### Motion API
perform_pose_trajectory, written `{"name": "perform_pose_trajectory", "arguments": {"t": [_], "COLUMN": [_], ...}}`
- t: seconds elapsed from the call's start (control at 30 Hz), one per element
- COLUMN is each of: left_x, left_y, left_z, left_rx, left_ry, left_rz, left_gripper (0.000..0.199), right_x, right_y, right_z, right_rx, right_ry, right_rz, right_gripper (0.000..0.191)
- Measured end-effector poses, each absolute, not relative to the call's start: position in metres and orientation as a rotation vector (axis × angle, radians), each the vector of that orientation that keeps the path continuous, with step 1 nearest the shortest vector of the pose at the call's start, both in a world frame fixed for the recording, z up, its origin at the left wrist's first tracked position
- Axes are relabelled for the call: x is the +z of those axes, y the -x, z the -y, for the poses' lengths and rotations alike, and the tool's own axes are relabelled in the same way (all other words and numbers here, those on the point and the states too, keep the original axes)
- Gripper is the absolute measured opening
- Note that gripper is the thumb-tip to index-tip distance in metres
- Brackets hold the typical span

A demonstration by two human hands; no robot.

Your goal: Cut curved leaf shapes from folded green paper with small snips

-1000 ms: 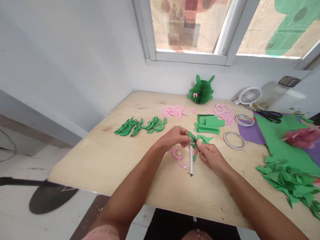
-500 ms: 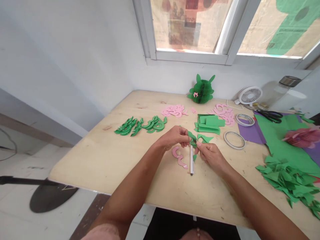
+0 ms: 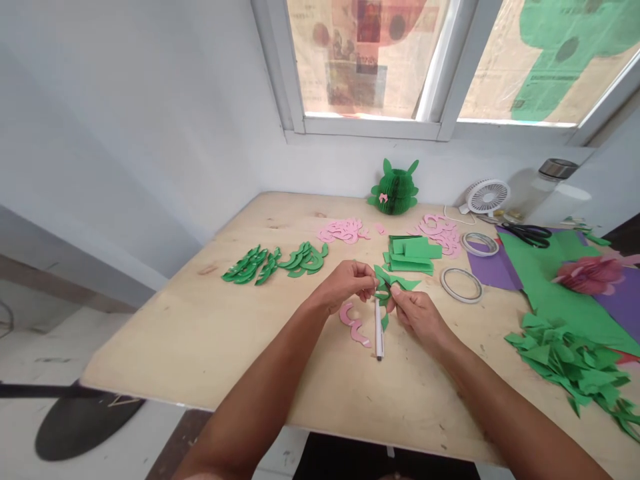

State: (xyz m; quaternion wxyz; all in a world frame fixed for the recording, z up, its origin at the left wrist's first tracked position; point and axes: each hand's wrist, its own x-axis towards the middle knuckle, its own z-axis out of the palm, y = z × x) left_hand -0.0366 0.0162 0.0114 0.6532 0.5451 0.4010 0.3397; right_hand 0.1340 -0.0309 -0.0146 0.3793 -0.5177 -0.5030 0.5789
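Note:
My left hand (image 3: 353, 285) is closed in a pinch at the left edge of a green paper piece (image 3: 381, 277). Close by on the right, my right hand (image 3: 414, 312) has its fingers closed on a small dark tool, mostly hidden, that touches the green paper. Below the hands a white pen (image 3: 379, 333) lies on the table, beside two curved pink paper pieces (image 3: 356, 328). Just behind the hands is a stack of green paper (image 3: 413, 255).
On the wooden table (image 3: 200, 347) are green cutouts (image 3: 305, 259), pink cutouts (image 3: 344, 230), tape rolls (image 3: 461, 285), black scissors (image 3: 527, 235), a white fan (image 3: 487, 197), green scraps (image 3: 575, 367) and a green honeycomb figure (image 3: 395, 190).
The view has shifted slightly, so the table things sit lower and further left. Both hands stay together at the green paper, whose angle between the fingers has changed.

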Motion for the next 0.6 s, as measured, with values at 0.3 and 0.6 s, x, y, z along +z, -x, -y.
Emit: {"name": "perform_pose_trajectory", "arguments": {"t": [0.3, 0.6], "left_x": [0.0112, 0.0085], "left_y": [0.0337, 0.0324], "left_z": [-0.0155, -0.0156], "left_rx": [0.823, 0.823], "left_ry": [-1.214, -1.229], "left_rz": [-0.936, -0.939], "left_gripper": [0.015, 0.012], "right_x": [-0.0187, -0.0149], "right_y": [-0.1334, -0.1317], "right_z": [0.0304, 0.0320], "right_rx": [1.508, 1.545], "right_ry": [1.295, 1.299], "right_rz": [1.250, 1.213], "right_gripper": [0.049, 0.050]}}
